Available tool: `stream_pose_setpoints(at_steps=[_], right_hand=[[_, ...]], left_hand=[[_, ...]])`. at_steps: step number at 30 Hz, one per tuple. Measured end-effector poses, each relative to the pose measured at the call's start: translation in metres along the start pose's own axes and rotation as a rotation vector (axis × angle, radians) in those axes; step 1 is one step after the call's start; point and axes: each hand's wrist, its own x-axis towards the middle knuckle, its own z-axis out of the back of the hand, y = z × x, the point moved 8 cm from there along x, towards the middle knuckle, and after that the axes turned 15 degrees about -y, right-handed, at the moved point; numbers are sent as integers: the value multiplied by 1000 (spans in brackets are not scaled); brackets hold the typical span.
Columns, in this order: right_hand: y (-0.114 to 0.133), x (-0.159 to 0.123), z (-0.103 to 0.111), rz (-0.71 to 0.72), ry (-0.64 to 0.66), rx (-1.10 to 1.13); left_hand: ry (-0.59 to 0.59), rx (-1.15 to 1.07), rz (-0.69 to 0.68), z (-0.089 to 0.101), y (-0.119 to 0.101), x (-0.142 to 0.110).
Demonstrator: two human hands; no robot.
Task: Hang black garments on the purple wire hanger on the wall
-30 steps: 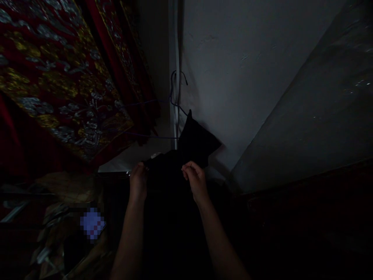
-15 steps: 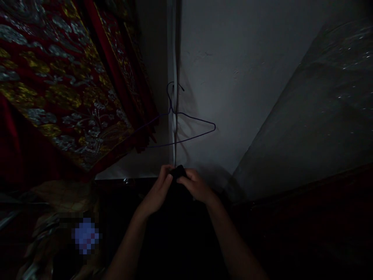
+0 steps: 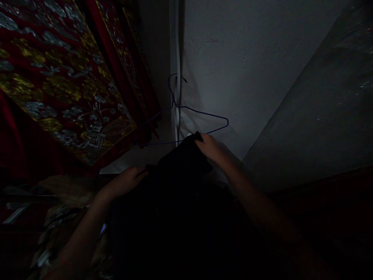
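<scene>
while a purple hanger [image 3: 215,115] hangs behind, left hand [image 3: 128,180], right hand [image 3: 210,147], each grip clenched on black cloth [image 3: 182,171]

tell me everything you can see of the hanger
The hanger looks like thin purplish wire, with an open hook and sloping shoulders. It hangs near the white strip, nothing draped on it. Its rounded right end shows against the wall; the left fades into darkness. The black cloth hides part of the bottom bar; whether they touch is unclear.
</scene>
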Motion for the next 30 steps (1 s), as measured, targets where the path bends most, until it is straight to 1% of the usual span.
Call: stream_pose_setpoints(at_steps=[2,3,5,7,9,11,12,13,14,15,18,19,20,22,24,26,28,30], right_hand=[[4,3,11,21,14,-37],[7,5,17,32,11,-49],[15,9,29,53,-14,-53],[21,9,35,58,-44,-43],[24,5,35,45,-43,-33],[27,-2,33,44,-31,-29],[28,-5,33,50,-32,-31],[30,-8,34,61,-40,-38],[31,-10,36,73,-53,-46],[32,-11,37,85,-65,-57],[33,-12,40,94,-78,-85],[33,-12,39,91,-73,-87],[32,-11,38,85,-69,-85],[29,-11,36,67,-73,-64],[26,-10,36,42,-87,-38],[22,-10,35,22,-94,-32],[20,-13,31,15,-77,-37],[20,-19,23,10,-23,-9]], left_hand=[[-77,27,-5,24,4,13],[-119,55,-31,35,3,20],[-171,126,-125,49,-9,31],[-194,192,-239,56,-28,39],[-260,230,-335,60,-49,43],[-346,261,-387,63,-63,46],[-378,276,-393,64,-66,48],[-390,292,-384,63,-66,50],[-375,305,-351,60,-62,54],[-330,309,-294,56,-55,58],[-103,273,-27,37,-22,65],[-52,253,44,32,-14,65],[-35,238,83,31,-10,65],[-71,228,89,35,-11,65],[-141,236,36,43,-23,64],[-207,251,-58,50,-44,61],[-283,259,-202,54,-74,58],[-369,257,-371,56,-106,55]])
